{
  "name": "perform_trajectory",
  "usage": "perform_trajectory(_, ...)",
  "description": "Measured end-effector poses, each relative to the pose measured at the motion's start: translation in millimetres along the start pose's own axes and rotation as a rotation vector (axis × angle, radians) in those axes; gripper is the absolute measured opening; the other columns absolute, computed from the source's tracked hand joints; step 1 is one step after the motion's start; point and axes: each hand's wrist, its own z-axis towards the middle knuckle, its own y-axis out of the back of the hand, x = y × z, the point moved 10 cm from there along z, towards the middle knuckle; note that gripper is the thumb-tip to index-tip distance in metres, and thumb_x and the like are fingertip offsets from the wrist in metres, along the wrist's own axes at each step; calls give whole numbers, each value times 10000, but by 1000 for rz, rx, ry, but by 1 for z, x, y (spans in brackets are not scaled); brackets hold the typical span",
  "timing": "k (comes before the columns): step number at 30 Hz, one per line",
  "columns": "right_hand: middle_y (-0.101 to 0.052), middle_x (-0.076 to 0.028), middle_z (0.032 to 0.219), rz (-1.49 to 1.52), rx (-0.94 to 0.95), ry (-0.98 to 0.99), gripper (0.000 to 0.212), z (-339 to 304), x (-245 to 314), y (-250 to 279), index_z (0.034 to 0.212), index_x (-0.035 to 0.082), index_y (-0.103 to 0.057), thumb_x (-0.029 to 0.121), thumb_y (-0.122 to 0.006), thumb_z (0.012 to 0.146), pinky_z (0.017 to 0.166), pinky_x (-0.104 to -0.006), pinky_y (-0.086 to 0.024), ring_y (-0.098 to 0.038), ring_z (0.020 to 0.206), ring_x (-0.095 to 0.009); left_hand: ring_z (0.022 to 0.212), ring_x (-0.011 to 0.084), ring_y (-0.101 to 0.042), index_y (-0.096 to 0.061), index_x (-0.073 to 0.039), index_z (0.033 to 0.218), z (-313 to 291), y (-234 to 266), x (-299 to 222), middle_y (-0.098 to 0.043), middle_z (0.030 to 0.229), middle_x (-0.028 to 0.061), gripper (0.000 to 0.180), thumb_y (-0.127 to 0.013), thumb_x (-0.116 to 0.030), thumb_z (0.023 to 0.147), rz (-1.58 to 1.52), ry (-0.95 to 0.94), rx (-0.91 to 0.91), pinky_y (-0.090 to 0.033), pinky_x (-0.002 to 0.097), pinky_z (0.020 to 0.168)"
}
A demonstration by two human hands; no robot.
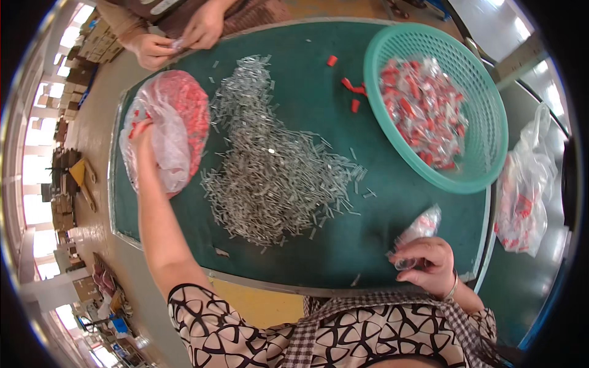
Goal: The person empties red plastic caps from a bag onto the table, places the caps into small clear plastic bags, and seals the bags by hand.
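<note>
At the left of the green table, my left hand (142,129) reaches into a clear plastic bag (169,141) full of small red pieces (191,116). Its fingers are mostly hidden among the plastic and the pieces. My right hand (429,264), near the table's front right edge, is closed around the open end of a small clear plastic bag (422,226). A little red shows inside this small bag, which points away from me. Between my hands spreads a big heap of short, shiny thin metal-looking pieces (276,178).
A green plastic basket (375,92) at the far right holds many clear packets with red pieces. Loose red bits (354,105) lie beside it. Another clear bag (526,190) hangs beyond the table's right edge. Across the table, another person's hands (184,40) hold something small.
</note>
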Motion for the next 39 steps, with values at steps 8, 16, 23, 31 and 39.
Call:
perform_trajectory(8,-694,-55,896,-13,34,48,364,-18,-5,3,1046,80,-702,182,-842,726,486,-239,-452,-568,591,-121,519,48,-494,-611,-91,962,-159,-101,-164,-595,783,19,151,-649,-71,818,-270,97,363,-303,172,370)
perform_trajectory(16,-711,-36,890,-15,59,28,349,-37,-10,3,1049,89,-697,158,-828,733,498,-245,-434,-611,629,-124,663,185,-601,-626,-58,922,-360,-310,-211,-573,847,37,177,-687,-64,756,55,-373,785,-507,327,580)
perform_trajectory(23,-718,-31,897,-27,26,15,335,-46,-10,21,1053,86,-688,143,-808,746,564,-262,-484,-669,724,-156,1001,329,-599,-657,-85,1074,-400,-327,-237,-590,1126,123,381,-772,-127,713,396,-876,700,-496,403,881)
perform_trajectory(31,-708,-31,912,-64,113,-2,298,-56,-12,19,1049,86,-695,148,-780,771,597,-271,-515,-668,758,-156,906,282,-624,-670,-52,1101,-387,-276,-232,-641,1047,98,327,-729,-73,780,268,-778,584,-506,373,802)
perform_trajectory(39,-709,-27,927,-45,118,-33,296,-59,-19,16,1054,93,-699,174,-779,781,634,-266,-513,-667,780,-149,817,262,-645,-665,-46,1110,-406,-303,-238,-627,1017,106,303,-708,-99,815,436,-842,495,-510,352,708)
